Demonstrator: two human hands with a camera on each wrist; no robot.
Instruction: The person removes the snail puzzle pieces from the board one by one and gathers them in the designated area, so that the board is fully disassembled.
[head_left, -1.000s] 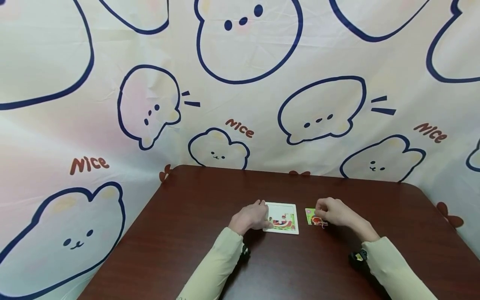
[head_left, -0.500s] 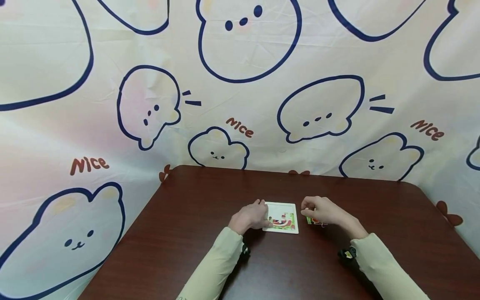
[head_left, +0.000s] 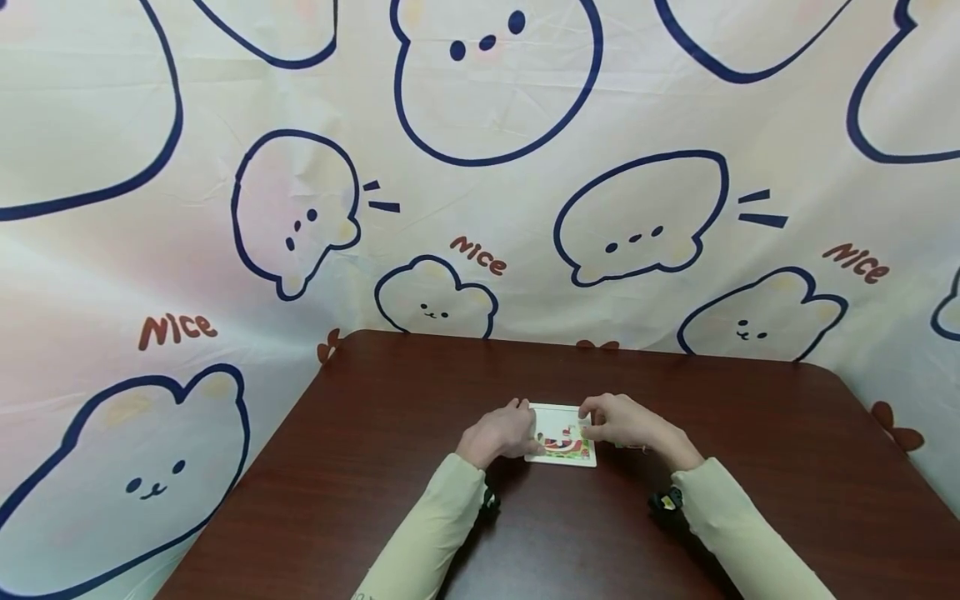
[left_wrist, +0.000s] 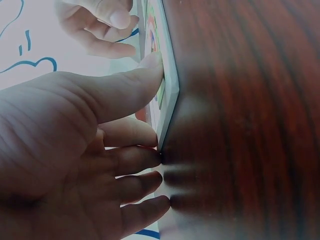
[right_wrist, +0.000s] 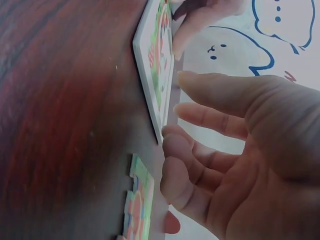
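A white puzzle tray (head_left: 553, 417) lies flat on the table, with colourful jigsaw pieces (head_left: 564, 447) fitted across its near part and bare white beyond. My left hand (head_left: 501, 435) rests at its left side. In the left wrist view the thumb (left_wrist: 150, 67) presses on the tray's face, while the fingers lie nearly straight by its edge and on the table. My right hand (head_left: 622, 419) hovers over the tray's right edge with thumb and fingertips apart and nothing seen between them. Beneath that hand, joined loose pieces (right_wrist: 140, 202) lie on the table, mostly hidden in the head view.
The dark brown wooden table (head_left: 420, 392) spreads around the tray. Behind and to the left hangs a pale cloth (head_left: 517, 200) printed with cartoon bears. Dark wrist bands (head_left: 666, 502) sit at both cuffs.
My right hand has moved left, from the loose pieces to above the tray's right edge. The left hand and the tray stay where they were.
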